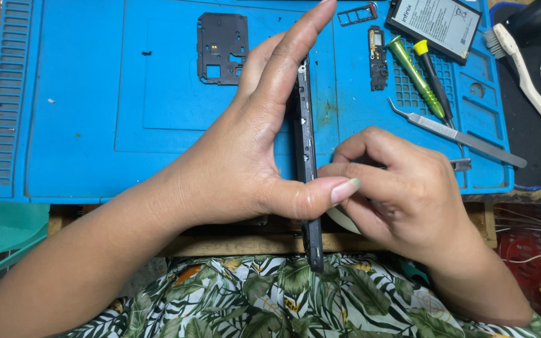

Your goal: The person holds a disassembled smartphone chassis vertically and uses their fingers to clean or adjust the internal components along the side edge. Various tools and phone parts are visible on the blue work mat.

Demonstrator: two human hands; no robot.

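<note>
- Closest in, the left hand (245, 156) grips a black phone body (306, 163) held edge-on, thumb across its lower part and index finger stretched along the upper edge.
- The right hand (402, 194) sits curled against the phone's right side, fingers bunched; can't really tell what they're pinching.
- All this hovers over the near edge of a blue work mat (82, 125).
- Further back lie tweezers (455, 133), two green screwdrivers (422, 75), a black cover plate (222, 47) and a flat battery (438, 24).
</note>
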